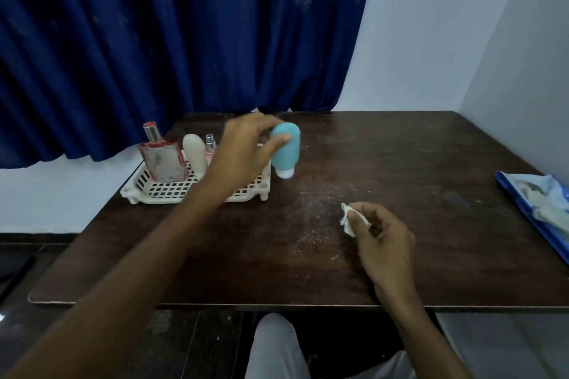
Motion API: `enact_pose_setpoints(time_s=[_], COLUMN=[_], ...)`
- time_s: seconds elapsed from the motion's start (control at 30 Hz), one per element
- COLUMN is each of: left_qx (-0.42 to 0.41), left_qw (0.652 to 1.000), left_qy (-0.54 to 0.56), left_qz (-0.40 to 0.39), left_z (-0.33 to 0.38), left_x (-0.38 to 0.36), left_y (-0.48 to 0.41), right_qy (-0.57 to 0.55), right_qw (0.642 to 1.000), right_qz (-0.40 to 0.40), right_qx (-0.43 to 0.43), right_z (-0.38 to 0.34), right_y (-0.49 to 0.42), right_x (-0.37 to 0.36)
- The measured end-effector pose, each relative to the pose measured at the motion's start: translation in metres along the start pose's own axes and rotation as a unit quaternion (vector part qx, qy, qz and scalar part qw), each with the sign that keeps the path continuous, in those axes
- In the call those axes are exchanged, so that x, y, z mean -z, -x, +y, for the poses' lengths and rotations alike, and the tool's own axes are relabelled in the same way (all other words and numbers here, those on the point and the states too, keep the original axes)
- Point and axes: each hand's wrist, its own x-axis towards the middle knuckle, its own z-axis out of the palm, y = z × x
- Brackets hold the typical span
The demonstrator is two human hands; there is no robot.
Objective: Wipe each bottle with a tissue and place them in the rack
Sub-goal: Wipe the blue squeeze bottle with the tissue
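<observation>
Three bottles (194, 152) stand in the rack (172, 191); left grip (243, 144) pinches the teal bottle (286, 157), right grip (381, 234) the tissue (346, 218). Lower it cap-down beside them, clear of the rim.

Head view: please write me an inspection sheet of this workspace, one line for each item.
Surface: dark brown wooden table, pale specks scattered near centre.
Job's things: white plastic lattice rack holds square red glass perfume bottle, cream squeeze bottle, small pink spray bottle; crumpled white tissue.
Clutter: blue plastic packet at right edge.
Grippers: left hand grips teal squeeze bottle, cap down, beside rack; right hand pinches tissue.
Cables: nothing seen.
Surroundings: dark blue curtain, white wall.
</observation>
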Motion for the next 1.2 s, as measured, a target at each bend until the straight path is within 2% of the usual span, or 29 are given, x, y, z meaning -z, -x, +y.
enact_pose_setpoints(time_s=[0.2, 0.57, 1.2], left_qx=[0.047, 0.152, 0.169], left_qw=[0.995, 0.968, 0.966], left_qy=[-0.081, -0.201, -0.195], left_qz=[-0.013, 0.000, -0.018], left_z=[-0.040, -0.054, -0.059], left_x=[0.030, -0.003, -0.010], left_y=[-0.031, -0.015, -0.007], right_qy=[-0.006, -0.004, -0.023], right_qw=[1.000, 1.000, 0.999], right_qz=[-0.008, -0.013, -0.022], right_qx=[-0.003, -0.019, -0.023], right_z=[-0.001, 0.002, 0.005], right_y=[0.003, 0.002, -0.001], right_x=[0.002, -0.002, -0.003])
